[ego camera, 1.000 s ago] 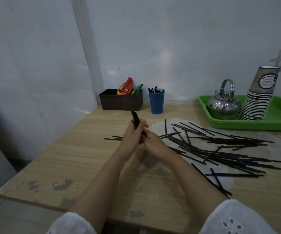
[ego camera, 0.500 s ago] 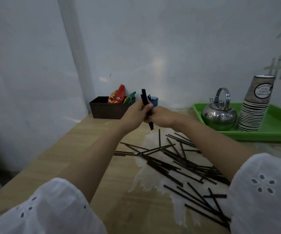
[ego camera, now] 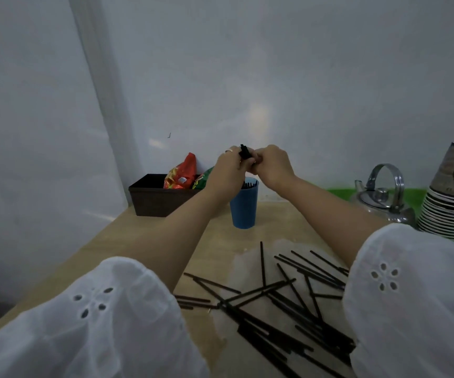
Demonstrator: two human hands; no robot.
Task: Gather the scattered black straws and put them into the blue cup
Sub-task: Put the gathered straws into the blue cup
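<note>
Black plastic straws are the work item: you hold a small bundle of black straws (ego camera: 244, 153) upright between both hands, directly above the blue plastic cup (ego camera: 244, 205) at the far side of the wooden tabletop (ego camera: 149, 241). Your left hand (ego camera: 230, 170) has its fingers curled around the bundle, and your right hand (ego camera: 273, 166) pinches it from the other side; both sets of fingers are closed narrow on the straws. The bundle's lower end is hidden behind your left hand, so whether it has entered the cup cannot be told. A few straw tips (ego camera: 249, 184) already stand above the cup rim, so some of the load is in. The task appears well short of complete: a large pile of loose black straws (ego camera: 283, 304) lies scattered on the near tabletop between your forearms, well apart from the cup. Expect several more gathering passes.
</note>
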